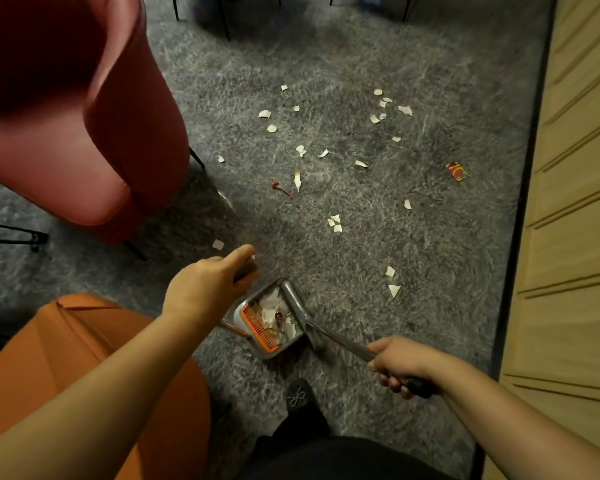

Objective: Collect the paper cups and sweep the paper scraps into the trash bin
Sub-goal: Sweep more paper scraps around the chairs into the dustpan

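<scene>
We reach our left hand [207,284] forward toward twelve o'clock, bare forearm running up from seven o'clock, fingers curled down around a handle. Our right hand [397,363] sits lower, at four o'clock of the left, fist closed on a second handle, its forearm coming in from five o'clock.

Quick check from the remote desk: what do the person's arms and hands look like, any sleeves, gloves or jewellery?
Both forearms are bare right to the frame edge, with no sleeves showing. The left hand and right hand wear no gloves, and no rings, watch or bracelet are visible. No markings show on either arm.
</scene>
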`<state>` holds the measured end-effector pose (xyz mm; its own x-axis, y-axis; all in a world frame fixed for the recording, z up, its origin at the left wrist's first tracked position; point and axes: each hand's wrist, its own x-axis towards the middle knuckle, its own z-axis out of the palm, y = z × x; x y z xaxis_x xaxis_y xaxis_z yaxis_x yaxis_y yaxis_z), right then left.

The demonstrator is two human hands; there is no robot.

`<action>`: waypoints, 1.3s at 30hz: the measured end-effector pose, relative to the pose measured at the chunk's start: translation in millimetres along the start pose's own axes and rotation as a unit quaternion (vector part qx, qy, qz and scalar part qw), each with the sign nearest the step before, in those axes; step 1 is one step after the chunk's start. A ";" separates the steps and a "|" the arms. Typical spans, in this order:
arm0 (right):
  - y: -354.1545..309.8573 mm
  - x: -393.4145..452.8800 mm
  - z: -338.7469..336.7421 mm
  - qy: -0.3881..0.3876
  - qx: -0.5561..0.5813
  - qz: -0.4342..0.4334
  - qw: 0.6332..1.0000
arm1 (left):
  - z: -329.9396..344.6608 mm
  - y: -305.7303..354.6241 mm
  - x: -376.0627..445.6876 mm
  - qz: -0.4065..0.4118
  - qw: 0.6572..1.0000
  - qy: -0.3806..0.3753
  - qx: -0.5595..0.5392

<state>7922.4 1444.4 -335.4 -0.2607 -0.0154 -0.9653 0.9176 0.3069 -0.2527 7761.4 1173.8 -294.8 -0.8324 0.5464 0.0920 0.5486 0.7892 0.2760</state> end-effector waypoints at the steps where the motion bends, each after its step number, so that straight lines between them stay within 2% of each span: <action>1: -4.5 -2.2 -0.6 0.003 -0.003 -0.001 1.000 | -1.2 -5.0 -4.6 -0.019 1.000 0.004 -0.005; 5: -27.4 -3.9 -2.1 0.025 -0.026 -0.011 0.999 | -6.6 -23.1 -15.8 -0.092 0.995 0.018 -0.018; 8: -49.3 1.9 -4.9 0.045 -0.029 -0.022 0.998 | -14.5 -36.1 -18.2 -0.114 0.992 0.041 -0.016; 19: -170.0 38.1 -20.3 0.037 -0.078 -0.065 0.994 | -37.0 -111.3 -6.7 -0.206 0.975 0.081 0.011; 24: -245.0 63.8 -31.8 0.030 -0.107 -0.070 0.991 | -44.5 -142.0 20.5 -0.221 0.972 0.072 0.022; 32: -348.9 91.4 -51.3 0.007 -0.255 -0.064 0.965 | -55.0 -188.6 78.3 -0.216 0.973 0.050 0.055; 36: -378.6 107.2 -48.0 -0.011 -0.345 -0.044 0.937 | -57.8 -204.7 93.9 -0.197 0.977 0.043 0.068; 39: -385.1 119.7 -41.9 -0.025 -0.349 -0.032 0.936 | -60.5 -216.9 95.0 -0.198 0.976 0.049 0.069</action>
<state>7525.3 1364.2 -350.8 -0.2780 -0.0931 -0.9561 0.4769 0.8506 -0.2215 7558.6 1037.6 -288.1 -0.9813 0.1658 0.0977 0.1810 0.9674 0.1772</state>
